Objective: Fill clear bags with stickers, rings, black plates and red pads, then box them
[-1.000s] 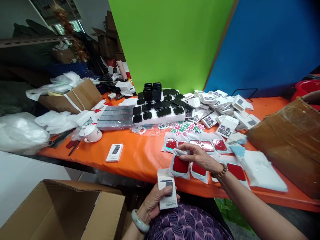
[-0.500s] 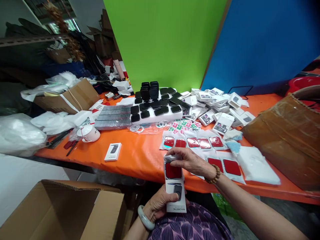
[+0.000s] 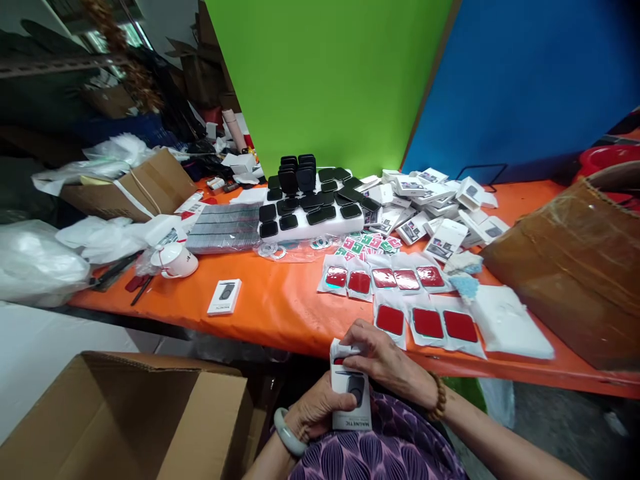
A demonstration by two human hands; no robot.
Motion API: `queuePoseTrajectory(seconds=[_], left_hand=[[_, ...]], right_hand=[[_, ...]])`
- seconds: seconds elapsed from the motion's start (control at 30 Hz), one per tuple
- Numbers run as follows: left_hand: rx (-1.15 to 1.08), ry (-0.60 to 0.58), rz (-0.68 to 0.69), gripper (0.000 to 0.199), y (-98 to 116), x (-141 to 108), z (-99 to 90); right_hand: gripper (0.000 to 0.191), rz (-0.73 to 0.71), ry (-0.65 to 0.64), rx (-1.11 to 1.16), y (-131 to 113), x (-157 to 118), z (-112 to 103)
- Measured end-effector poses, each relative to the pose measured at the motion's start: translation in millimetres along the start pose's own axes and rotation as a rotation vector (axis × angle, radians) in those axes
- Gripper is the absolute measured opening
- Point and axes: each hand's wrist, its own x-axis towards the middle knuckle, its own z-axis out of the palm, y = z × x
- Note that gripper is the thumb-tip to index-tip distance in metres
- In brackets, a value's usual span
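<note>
My left hand (image 3: pixel 320 405) is closed around a white box (image 3: pixel 351 417) printed MAGNETIC, held upright above my lap, its thumb across the front. At the box's top, my right hand (image 3: pixel 380 357) pinches a white-wrapped red square (image 3: pixel 339 361); most of the square is inside the box, with only a strip of red showing. More red squares in white sleeves (image 3: pixel 390 319) lie on the orange table (image 3: pixel 280 293) just beyond my right hand. A second white box (image 3: pixel 225 297) lies flat on the table to the left.
Black square holders (image 3: pixel 320 215) stand on a white block at the back. A pile of white boxes (image 3: pixel 445 239) is right of them. A white mug (image 3: pixel 176 261) sits at the left. An open carton (image 3: pixel 215 427) is at the lower left, a large brown container (image 3: pixel 570 267) at the right.
My right hand has moved down toward my left hand, and the red square has slid most of the way into the box. The view has shifted slightly.
</note>
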Motion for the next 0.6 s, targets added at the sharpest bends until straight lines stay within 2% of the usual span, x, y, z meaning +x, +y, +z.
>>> queuePoseTrajectory(seconds=[0.23, 0.37, 0.5, 0.6], left_hand=[[0.027, 0.001, 0.035, 0.065, -1.2, 0.2, 1.4], [0.057, 0.004, 0.056, 0.066, -0.1, -1.2, 4.9], [0.137, 0.002, 0.065, 0.063, -1.3, -2.6, 3.3], [0.294, 0.029, 0.076, 0.057, -1.9, -2.1, -0.9]], right_hand=[[0.022, -0.193, 0.111, -0.031, 15.2, -27.3, 13.0], [0.019, -0.275, 0.158, -0.041, 22.6, -33.3, 17.2], [0.019, -0.175, 0.079, -0.041, 22.8, -37.1, 18.1], [0.024, -0.087, 0.001, -0.010, 20.6, -38.1, 13.9]])
